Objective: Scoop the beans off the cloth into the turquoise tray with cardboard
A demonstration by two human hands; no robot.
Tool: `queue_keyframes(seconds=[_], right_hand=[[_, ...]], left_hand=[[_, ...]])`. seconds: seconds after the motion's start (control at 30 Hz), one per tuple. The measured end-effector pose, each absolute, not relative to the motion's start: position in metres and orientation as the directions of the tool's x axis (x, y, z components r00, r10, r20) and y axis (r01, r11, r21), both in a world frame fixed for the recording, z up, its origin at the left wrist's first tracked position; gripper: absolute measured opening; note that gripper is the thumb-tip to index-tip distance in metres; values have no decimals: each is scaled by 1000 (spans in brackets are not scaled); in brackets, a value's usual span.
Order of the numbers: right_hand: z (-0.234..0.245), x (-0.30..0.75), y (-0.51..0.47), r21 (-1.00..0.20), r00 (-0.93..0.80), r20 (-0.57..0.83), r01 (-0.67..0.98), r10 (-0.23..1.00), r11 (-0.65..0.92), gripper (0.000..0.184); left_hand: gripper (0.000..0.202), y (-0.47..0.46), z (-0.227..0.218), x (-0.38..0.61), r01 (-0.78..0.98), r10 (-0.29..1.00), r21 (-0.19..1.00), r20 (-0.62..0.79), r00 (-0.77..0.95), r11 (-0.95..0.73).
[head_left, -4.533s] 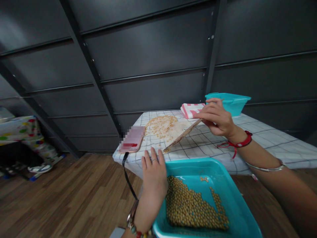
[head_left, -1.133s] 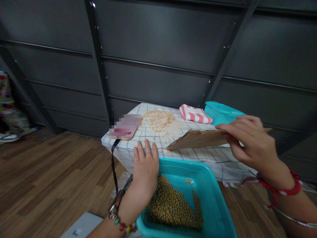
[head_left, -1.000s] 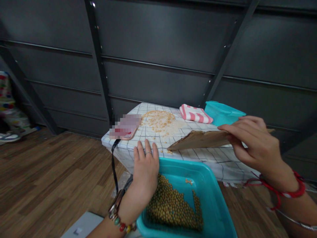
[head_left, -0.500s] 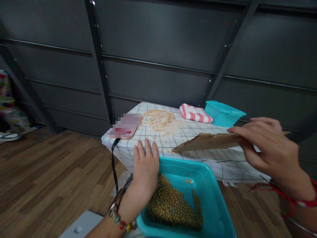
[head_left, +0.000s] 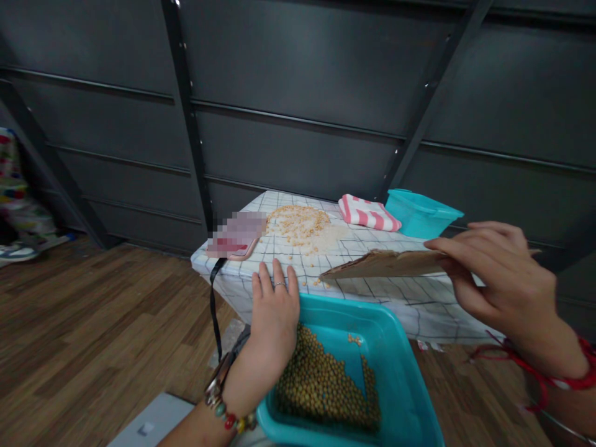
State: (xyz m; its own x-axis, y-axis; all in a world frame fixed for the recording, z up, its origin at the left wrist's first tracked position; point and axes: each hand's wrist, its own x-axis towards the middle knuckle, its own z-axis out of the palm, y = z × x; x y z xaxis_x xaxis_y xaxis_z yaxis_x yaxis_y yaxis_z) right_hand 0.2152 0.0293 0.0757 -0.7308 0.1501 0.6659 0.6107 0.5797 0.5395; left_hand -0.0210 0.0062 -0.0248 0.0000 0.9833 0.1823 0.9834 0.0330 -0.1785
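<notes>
My left hand (head_left: 275,316) lies with fingers stretched out at the table's front edge, beside the left rim of a turquoise basin (head_left: 412,366). Round yellowish-brown beans (head_left: 321,388) cover part of the basin's floor. A flat piece of cardboard (head_left: 386,264) is pinched between the thumb and fingers of my right hand (head_left: 505,279). The cardboard's left tip is low over the tablecloth, close to a few stray beans (head_left: 317,282). Farther back, pale beans are scattered among fine whitish grains (head_left: 300,225) on the cloth.
A checked white tablecloth (head_left: 274,200) covers the table. On it are a phone (head_left: 249,248) with a black strap (head_left: 213,310), a folded pink-striped towel (head_left: 367,213) and a smaller turquoise container (head_left: 419,214). Dark wall panels (head_left: 298,62) stand behind. At lower left is a grey laptop (head_left: 151,422).
My right hand and the cardboard have shifted slightly left, and the cardboard's left tip sits a little higher. My left hand stays in place by the basin.
</notes>
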Motion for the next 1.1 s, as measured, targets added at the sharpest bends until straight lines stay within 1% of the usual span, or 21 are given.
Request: queue_keyframes(seconds=[0.13,0.3,0.43,0.53,0.63,0.8,0.93,1.03,1.1], right_hand=[[77,213,32,546,-739,659,598,139,586,27],[76,212,34,539,-753,643,575,141,615,28],[76,217,32,541,-749,648,581,139,608,29],[76,221,28,535,-745,646,597,167,598,30],[76,225,24,520,-745,640,601,189,607,34],[75,229,21,535,-751,641,584,156,611,46],[76,228,14,487,-733,649,607,204,628,48],[77,226,8,437,-711,667,616,223,656,48],[78,224,8,442,-698,683,630,215,638,48]], left_hand=[[53,4,-25,-21,986,982,-165,189,1,31],[52,3,-24,-22,994,981,-112,191,2,19],[53,4,-24,-22,992,983,-123,182,4,19],[54,4,-25,-22,992,984,-126,181,7,16],[54,4,-25,-22,991,982,-131,190,3,22],[52,3,-24,-22,993,979,-115,203,14,9],[52,2,-24,-23,997,978,-74,208,11,4],[51,2,-24,-23,997,979,-76,205,17,-2],[51,2,-24,-23,996,980,-87,199,16,2]])
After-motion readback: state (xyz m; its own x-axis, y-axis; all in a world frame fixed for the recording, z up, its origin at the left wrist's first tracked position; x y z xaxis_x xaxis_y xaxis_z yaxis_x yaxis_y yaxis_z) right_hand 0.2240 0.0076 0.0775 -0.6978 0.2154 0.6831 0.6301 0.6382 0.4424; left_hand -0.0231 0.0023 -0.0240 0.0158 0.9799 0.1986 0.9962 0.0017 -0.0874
